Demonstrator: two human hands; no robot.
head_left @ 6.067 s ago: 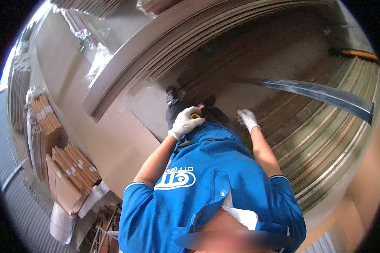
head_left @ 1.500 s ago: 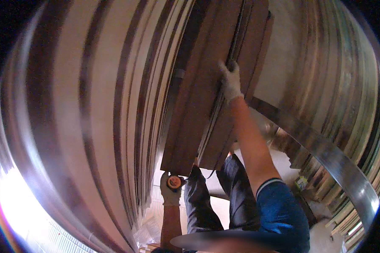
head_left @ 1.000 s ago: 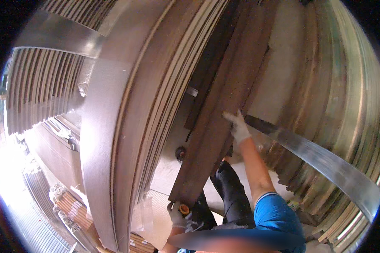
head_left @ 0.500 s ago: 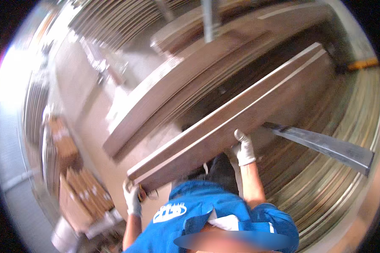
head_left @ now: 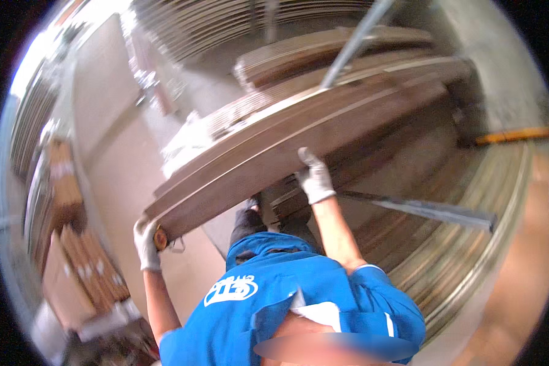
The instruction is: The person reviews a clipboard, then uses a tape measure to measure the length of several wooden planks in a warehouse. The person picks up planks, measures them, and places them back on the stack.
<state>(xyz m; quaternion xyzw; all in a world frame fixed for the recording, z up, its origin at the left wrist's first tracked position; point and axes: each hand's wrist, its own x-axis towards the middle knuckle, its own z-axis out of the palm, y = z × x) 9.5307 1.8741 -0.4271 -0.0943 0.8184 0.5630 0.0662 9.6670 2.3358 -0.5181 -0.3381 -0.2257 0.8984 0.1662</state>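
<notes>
Both my hands wear pale work gloves and hold a long brown board [head_left: 226, 188], slightly tilted, in front of my body. My left hand [head_left: 146, 245] grips its near left end. A small round orange-and-dark thing [head_left: 160, 238], perhaps a tape measure, sits beside that hand with a thin loop hanging from it. My right hand [head_left: 315, 178] is closed on the board's lower edge near mid-length, its thumb on the face and its other fingers mostly hidden. Just beyond lies a stack of similar long boards [head_left: 250, 125]; the held board overlaps it in view.
A grey metal post [head_left: 355, 44] rises behind the stack. A dark metal bar [head_left: 427, 209] sticks out over layered boards [head_left: 470, 244] at my right. Near the wall is a yellow-orange bar [head_left: 514, 135]. Cardboard bundles [head_left: 82, 268] stand at left.
Both hands have moved forward and left with the board, bringing it over the stack. My view has turned slightly, so the post looks more slanted.
</notes>
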